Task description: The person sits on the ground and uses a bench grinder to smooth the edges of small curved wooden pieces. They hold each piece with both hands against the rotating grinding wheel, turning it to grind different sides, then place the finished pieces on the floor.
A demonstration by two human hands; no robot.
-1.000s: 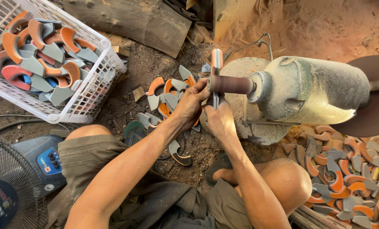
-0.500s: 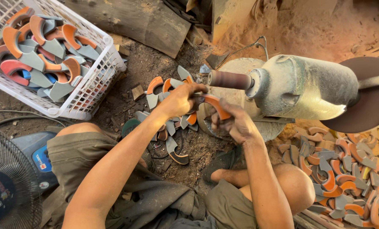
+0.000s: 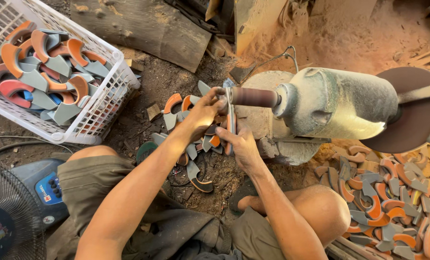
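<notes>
The curved orange-and-grey crescent piece [image 3: 231, 126], half a second ago held low and flat, now stands upright against the brown sanding drum [image 3: 253, 97] of the dusty grey motor [image 3: 337, 102]. Left hand [image 3: 206, 110] and right hand [image 3: 240, 144] both pinch it, so sanding has resumed.

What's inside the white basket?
The white basket holds a heap of curved orange and grey pieces, some red and blue. Those on top hide whatever lies under them and the basket's floor.

Orange-grey curved piece [image 3: 231, 126], upright against spindle [image 3: 253, 97]
</notes>
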